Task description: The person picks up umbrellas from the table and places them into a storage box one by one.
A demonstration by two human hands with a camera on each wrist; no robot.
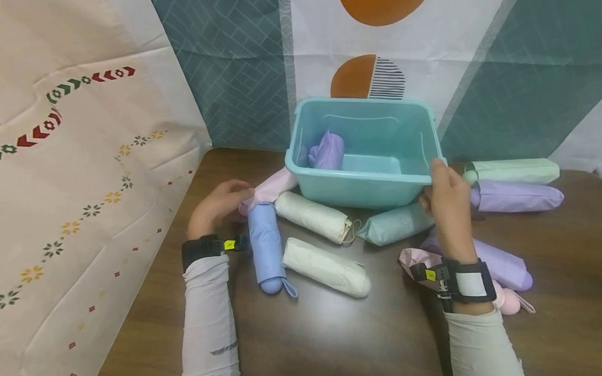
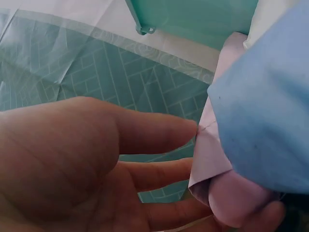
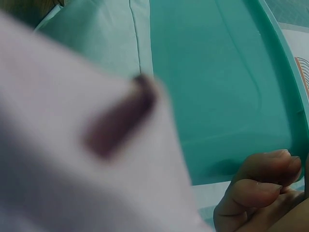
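My left hand (image 1: 219,206) holds the near end of a folded pink umbrella (image 1: 276,186), its thumb on one side and fingers curled behind it in the left wrist view. Partly over that umbrella lies a folded blue umbrella (image 1: 264,239). With my right hand (image 1: 449,196) I grip the front right corner of a teal plastic bin (image 1: 361,190), thumb on the rim and fingers curled below. A purple umbrella (image 1: 329,150) lies inside the bin at the left. In the right wrist view, a blurred pink fabric (image 3: 58,121) hides much of the bin.
Two off-white umbrellas (image 1: 326,267) and a grey-green one (image 1: 397,224) lie before the bin. To the right are a light green umbrella (image 1: 521,171), a purple one (image 1: 520,196), and another purple (image 1: 500,261) beside a pink one (image 1: 417,257). Patterned cloth (image 1: 237,74) hangs behind the table.
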